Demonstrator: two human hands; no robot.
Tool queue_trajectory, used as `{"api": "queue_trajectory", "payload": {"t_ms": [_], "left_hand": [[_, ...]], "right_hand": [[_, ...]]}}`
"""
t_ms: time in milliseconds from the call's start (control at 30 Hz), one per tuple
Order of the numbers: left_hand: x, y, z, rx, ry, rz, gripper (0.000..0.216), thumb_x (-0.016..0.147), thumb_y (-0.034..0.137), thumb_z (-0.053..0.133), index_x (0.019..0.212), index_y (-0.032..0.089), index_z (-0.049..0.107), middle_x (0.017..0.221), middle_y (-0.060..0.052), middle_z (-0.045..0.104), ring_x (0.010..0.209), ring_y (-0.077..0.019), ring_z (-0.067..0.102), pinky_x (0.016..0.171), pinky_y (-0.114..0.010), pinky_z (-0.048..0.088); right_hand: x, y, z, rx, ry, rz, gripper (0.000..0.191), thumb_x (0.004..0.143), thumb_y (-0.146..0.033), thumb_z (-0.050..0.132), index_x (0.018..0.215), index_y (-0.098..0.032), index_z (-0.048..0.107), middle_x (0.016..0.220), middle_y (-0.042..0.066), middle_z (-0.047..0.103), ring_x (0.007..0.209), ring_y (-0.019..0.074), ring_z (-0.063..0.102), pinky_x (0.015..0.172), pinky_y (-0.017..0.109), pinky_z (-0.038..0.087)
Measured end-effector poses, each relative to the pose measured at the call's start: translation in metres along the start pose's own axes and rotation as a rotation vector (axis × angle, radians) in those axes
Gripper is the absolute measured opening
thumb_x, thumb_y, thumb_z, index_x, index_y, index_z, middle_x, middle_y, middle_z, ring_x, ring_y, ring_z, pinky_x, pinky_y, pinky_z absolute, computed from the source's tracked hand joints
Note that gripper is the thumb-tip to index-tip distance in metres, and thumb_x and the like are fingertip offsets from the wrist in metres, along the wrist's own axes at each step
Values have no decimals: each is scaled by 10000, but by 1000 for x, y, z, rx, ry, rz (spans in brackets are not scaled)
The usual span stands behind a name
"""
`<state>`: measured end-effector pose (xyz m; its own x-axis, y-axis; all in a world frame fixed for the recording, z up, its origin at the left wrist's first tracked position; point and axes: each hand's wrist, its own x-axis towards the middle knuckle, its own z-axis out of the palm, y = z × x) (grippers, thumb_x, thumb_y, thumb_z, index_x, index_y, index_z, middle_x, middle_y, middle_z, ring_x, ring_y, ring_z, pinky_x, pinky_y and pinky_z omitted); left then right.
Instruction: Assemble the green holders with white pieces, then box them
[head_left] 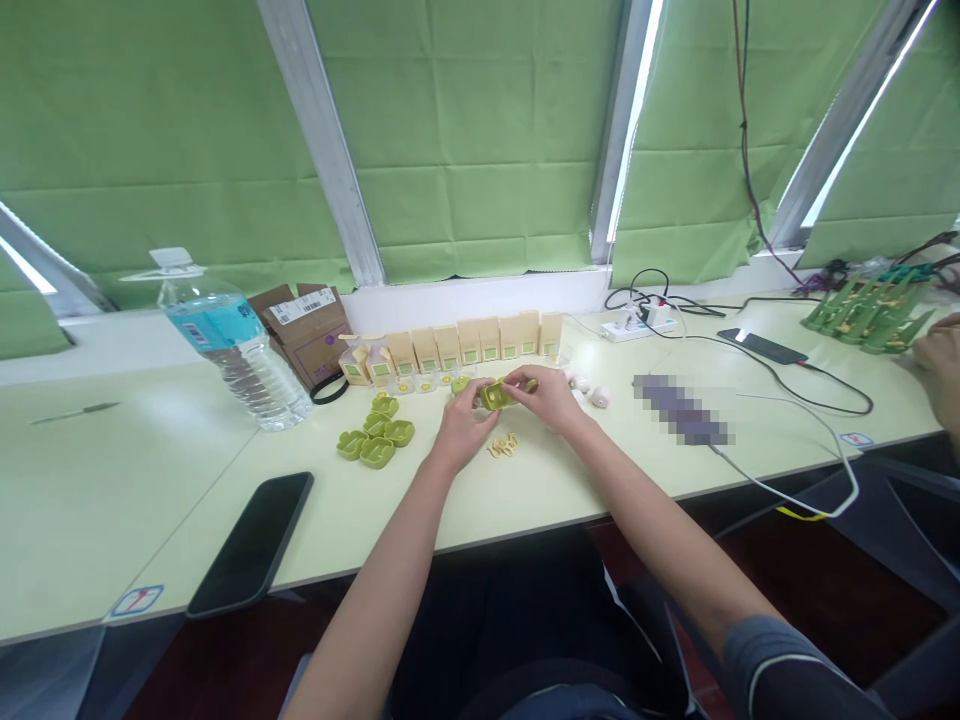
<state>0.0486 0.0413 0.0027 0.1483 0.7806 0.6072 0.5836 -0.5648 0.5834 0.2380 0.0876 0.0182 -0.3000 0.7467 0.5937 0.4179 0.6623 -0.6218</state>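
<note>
My left hand (466, 428) and my right hand (553, 397) meet over the middle of the table, both closed on one small green plastic shell (494, 396). The left fingers grip its left side, and the right thumb and fingertips pinch its right edge. Another green piece (459, 384) shows just behind the left fingers. Below the hands lies a little pile of thin yellow pieces (503, 446). Several green shells (377, 453) are grouped to the left, open side up. Beside my right hand are several white rounded pieces (600, 397), partly hidden by it.
Small cream boxes (469, 342) stand in a row at the back, with small clear pieces (425, 382) before them. A water bottle (232, 340), a brown carton (309, 335) and a phone (253, 540) are leftward. A power strip (637, 328), cables and another person's hand (941, 365) are rightward.
</note>
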Motion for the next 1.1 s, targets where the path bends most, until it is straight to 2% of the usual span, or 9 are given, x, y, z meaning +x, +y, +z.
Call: {"api": "queue_trajectory", "payload": {"t_ms": [67,233,367,567,667,767,933,1100], "left_hand": [[0,-1,1,-27,6,16,403,814,153,672,1203,218,591,1187,-59,678,1003,-184,660,925,-354,547],[0,-3,3,-86,20,67,411,811,135,674,1207,220,602,1201,-75,627,1042,-190,656,969,-385,558],[-1,-5,2,-130,-6,96,445,821,117,669,1246,237,611,1217,-76,620,1092,-196,650,993,-397,558],[0,-5,0,-82,-25,97,458,824,137,677,1259,270,627,1219,-64,645,1051,-198,642,934,-391,561],[-1,0,-1,-58,-85,53,473,826,183,688,1282,274,596,1222,-55,664,994,-190,638,853,-352,554],[-1,4,-2,-73,-126,14,438,865,231,651,1294,268,574,1229,-54,667,985,-184,637,835,-334,538],[-1,2,0,-119,-104,-45,305,943,265,535,1240,248,600,1157,-59,690,920,-178,651,799,-327,525],[1,-1,1,-83,-70,-85,256,928,253,541,1172,239,614,1002,-37,715,786,-159,631,716,-298,503]], "right_hand": [[-1,-4,-3,-30,-11,35,144,902,-304,690,979,-205,762,936,53,777,809,174,707,738,276,538],[-2,-10,-6,-99,-169,92,268,909,-368,685,1128,-224,741,948,49,784,856,192,713,753,286,508],[-2,-8,-5,-128,-230,66,241,918,-380,667,1104,-254,755,911,29,782,815,190,698,722,277,473],[-2,-7,-5,-119,-197,99,209,882,-307,695,1072,-236,745,864,15,770,803,179,685,713,268,449],[-1,-8,-5,-118,-179,114,176,864,-276,704,1028,-219,733,843,9,760,787,169,679,693,259,437],[-2,-7,-5,-95,-174,104,156,861,-259,700,1009,-212,723,847,9,757,782,160,675,698,255,442],[-2,-7,-1,-56,-187,64,152,856,-223,686,1003,-200,720,842,10,749,763,147,670,713,250,463],[-3,-9,3,-40,-212,34,157,844,-197,677,992,-187,727,817,14,735,708,138,654,700,249,489]]}}
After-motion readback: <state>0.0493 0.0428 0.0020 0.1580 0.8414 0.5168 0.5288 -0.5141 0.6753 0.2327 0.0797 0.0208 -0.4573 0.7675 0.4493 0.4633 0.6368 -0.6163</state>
